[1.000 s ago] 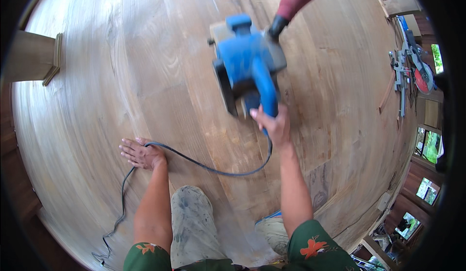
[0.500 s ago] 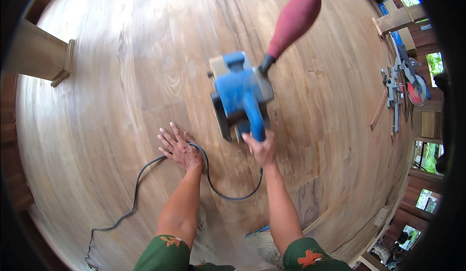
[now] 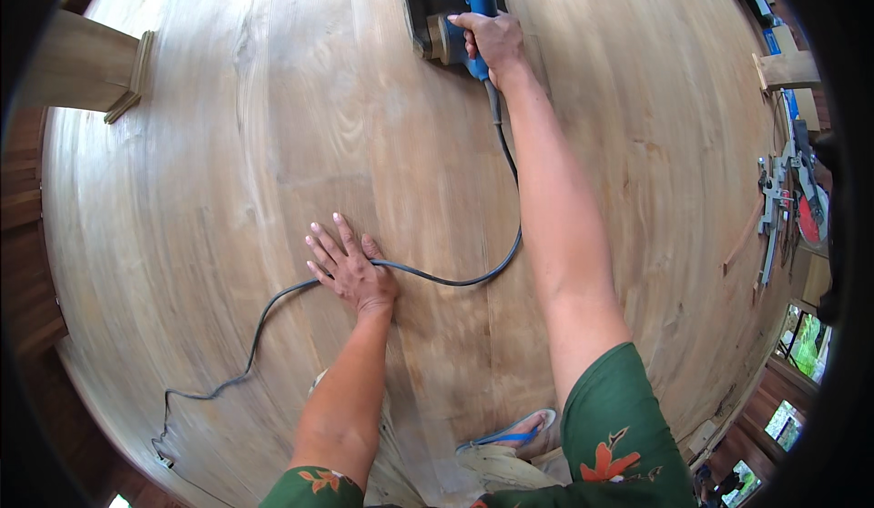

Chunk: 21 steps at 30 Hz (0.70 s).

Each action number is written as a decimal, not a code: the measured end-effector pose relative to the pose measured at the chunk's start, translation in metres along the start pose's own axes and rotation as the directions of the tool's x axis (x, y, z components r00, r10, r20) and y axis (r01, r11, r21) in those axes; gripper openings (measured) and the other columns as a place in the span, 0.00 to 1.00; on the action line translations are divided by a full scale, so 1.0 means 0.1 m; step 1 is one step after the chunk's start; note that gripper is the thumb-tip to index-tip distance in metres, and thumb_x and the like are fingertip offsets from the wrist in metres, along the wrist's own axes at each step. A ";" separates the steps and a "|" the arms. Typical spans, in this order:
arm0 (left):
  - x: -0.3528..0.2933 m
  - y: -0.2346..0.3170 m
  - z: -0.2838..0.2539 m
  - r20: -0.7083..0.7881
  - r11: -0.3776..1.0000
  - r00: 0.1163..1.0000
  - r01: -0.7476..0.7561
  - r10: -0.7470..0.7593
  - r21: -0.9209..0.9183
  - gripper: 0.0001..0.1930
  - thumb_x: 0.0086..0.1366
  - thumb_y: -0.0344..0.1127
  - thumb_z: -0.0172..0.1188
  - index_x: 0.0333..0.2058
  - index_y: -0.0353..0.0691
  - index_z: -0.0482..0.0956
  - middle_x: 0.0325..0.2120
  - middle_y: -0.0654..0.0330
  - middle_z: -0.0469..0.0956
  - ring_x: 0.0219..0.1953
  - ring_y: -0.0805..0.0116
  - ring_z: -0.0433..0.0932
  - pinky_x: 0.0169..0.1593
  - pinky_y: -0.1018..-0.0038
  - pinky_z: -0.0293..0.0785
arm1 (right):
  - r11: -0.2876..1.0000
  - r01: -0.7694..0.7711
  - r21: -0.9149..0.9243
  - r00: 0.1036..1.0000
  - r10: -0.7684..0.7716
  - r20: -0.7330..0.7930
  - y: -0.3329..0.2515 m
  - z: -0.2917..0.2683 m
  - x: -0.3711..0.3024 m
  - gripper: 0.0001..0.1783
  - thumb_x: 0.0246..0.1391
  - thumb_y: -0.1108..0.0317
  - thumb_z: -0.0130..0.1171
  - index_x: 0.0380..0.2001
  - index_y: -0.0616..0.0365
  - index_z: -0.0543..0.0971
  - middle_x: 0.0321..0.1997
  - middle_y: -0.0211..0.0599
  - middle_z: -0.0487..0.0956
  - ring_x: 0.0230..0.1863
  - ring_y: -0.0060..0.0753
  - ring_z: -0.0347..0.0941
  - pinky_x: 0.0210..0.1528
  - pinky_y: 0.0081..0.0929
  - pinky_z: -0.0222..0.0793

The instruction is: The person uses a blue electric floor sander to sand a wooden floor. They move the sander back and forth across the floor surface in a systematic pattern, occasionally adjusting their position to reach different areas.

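Note:
A blue belt sander [image 3: 448, 3] rests on a wide pale wooden slab [image 3: 228, 144] at the top of the view, partly cut off by the frame edge. My right hand [image 3: 492, 42] is stretched far forward and closed around its rear handle. My left hand [image 3: 346, 267] lies flat on the slab, fingers spread, with the sander's black cord [image 3: 437, 279] running under its palm. The cord loops from the handle past my right forearm and trails off to the lower left.
A wooden post [image 3: 86, 66] stands at the upper left edge of the slab. A miter saw [image 3: 790, 203] and timber offcuts sit at the right. My foot in a blue sandal [image 3: 510, 440] shows at the bottom.
The sander has been pushed away from me toward the top of the view, my right arm stretching out. The red dust bag has gone out of view. My left hand stays flat on the wood.

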<state>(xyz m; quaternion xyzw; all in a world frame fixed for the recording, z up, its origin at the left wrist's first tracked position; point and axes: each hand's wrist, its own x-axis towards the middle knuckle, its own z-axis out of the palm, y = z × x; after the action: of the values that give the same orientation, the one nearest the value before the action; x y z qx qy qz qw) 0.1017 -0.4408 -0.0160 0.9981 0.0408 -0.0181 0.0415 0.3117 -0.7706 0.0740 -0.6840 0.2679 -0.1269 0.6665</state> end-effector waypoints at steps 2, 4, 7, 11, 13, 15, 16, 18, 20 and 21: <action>0.00 0.00 0.00 -0.012 1.000 1.000 -0.006 0.006 -0.001 0.32 0.81 0.51 0.44 0.80 0.57 0.54 0.82 0.51 0.44 0.83 0.47 0.40 0.80 0.42 0.37 | 1.000 -0.012 -0.023 1.000 0.011 -0.009 0.10 -0.16 -0.29 0.14 0.53 0.63 0.72 0.22 0.53 0.76 0.19 0.27 0.75 0.18 0.21 0.69 0.24 0.25 0.66; 0.00 0.00 0.02 -0.028 1.000 1.000 -0.013 0.013 -0.005 0.32 0.81 0.51 0.44 0.80 0.57 0.54 0.82 0.51 0.44 0.83 0.47 0.41 0.80 0.42 0.37 | 1.000 0.002 -0.015 1.000 -0.003 -0.020 0.21 -0.33 -0.73 0.13 0.53 0.61 0.70 0.21 0.55 0.79 0.17 0.27 0.74 0.17 0.20 0.69 0.21 0.27 0.64; -0.01 -0.03 0.06 -0.043 1.000 0.999 -0.015 0.015 -0.009 0.32 0.81 0.52 0.44 0.80 0.57 0.54 0.82 0.52 0.45 0.83 0.47 0.41 0.80 0.42 0.37 | 0.999 -0.036 0.009 0.998 0.037 -0.050 0.38 -0.58 -1.60 0.13 0.53 0.62 0.71 0.24 0.56 0.78 0.17 0.26 0.74 0.17 0.21 0.69 0.22 0.25 0.64; -0.01 -0.04 0.09 -0.060 1.000 0.998 -0.019 0.017 -0.017 0.32 0.81 0.52 0.44 0.80 0.58 0.54 0.82 0.52 0.45 0.83 0.47 0.41 0.80 0.42 0.37 | 0.993 -0.114 -0.015 0.990 0.112 -0.083 0.62 -0.86 -2.90 0.13 0.55 0.62 0.72 0.27 0.56 0.78 0.20 0.25 0.75 0.19 0.18 0.69 0.23 0.23 0.62; -0.01 -0.04 0.10 -0.070 1.000 0.998 -0.013 0.011 -0.025 0.32 0.82 0.52 0.43 0.80 0.59 0.54 0.82 0.53 0.44 0.83 0.47 0.41 0.81 0.42 0.37 | 0.984 -0.171 -0.041 0.979 0.165 -0.124 0.70 -0.97 -3.50 0.14 0.56 0.62 0.72 0.27 0.55 0.77 0.19 0.25 0.75 0.19 0.18 0.69 0.23 0.23 0.62; -0.01 -0.03 0.10 -0.065 1.000 0.998 -0.014 0.012 -0.028 0.31 0.82 0.53 0.42 0.80 0.58 0.54 0.82 0.52 0.45 0.83 0.48 0.41 0.80 0.43 0.36 | 0.968 -0.251 -0.023 0.952 0.243 -0.188 0.76 -1.01 -3.96 0.14 0.55 0.63 0.74 0.26 0.55 0.78 0.19 0.25 0.75 0.19 0.18 0.69 0.23 0.23 0.62; -0.01 -0.03 0.10 -0.082 1.000 0.997 -0.018 0.016 -0.025 0.31 0.83 0.53 0.41 0.80 0.57 0.53 0.82 0.51 0.45 0.83 0.48 0.41 0.80 0.43 0.36 | 0.966 -0.259 0.013 0.948 0.257 -0.187 0.76 -1.03 -4.11 0.14 0.54 0.65 0.74 0.25 0.56 0.77 0.19 0.26 0.75 0.19 0.19 0.69 0.23 0.23 0.62; -0.01 -0.03 0.09 -0.049 1.000 0.999 0.000 -0.001 -0.015 0.31 0.82 0.53 0.41 0.80 0.57 0.54 0.82 0.52 0.45 0.83 0.48 0.41 0.80 0.43 0.36 | 0.960 -0.278 0.023 0.944 0.278 -0.178 0.76 -1.05 -4.26 0.13 0.54 0.68 0.73 0.25 0.57 0.77 0.18 0.26 0.74 0.19 0.18 0.69 0.23 0.22 0.62; 0.00 -0.02 0.08 -0.042 1.000 0.999 0.008 -0.009 -0.003 0.31 0.82 0.52 0.41 0.80 0.58 0.54 0.82 0.52 0.45 0.83 0.48 0.41 0.80 0.43 0.37 | 0.936 -0.350 0.028 0.917 0.349 -0.192 0.72 -1.04 -4.18 0.13 0.54 0.69 0.73 0.25 0.57 0.77 0.18 0.26 0.74 0.18 0.18 0.69 0.23 0.22 0.62; 0.00 -0.01 0.08 -0.043 1.000 0.999 0.012 -0.012 0.004 0.31 0.82 0.52 0.41 0.80 0.58 0.54 0.82 0.52 0.45 0.83 0.48 0.42 0.80 0.43 0.37 | 0.945 -0.322 0.049 0.928 0.326 -0.182 0.69 -1.02 -4.06 0.13 0.54 0.68 0.72 0.24 0.57 0.76 0.17 0.25 0.74 0.18 0.18 0.68 0.22 0.23 0.61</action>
<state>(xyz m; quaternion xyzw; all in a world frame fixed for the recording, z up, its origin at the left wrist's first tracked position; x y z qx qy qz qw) 0.1013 -0.4400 -0.0236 0.9981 0.0476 0.0033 0.0385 -0.0905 -0.6375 0.0887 -0.6093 0.4375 -0.0814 0.6563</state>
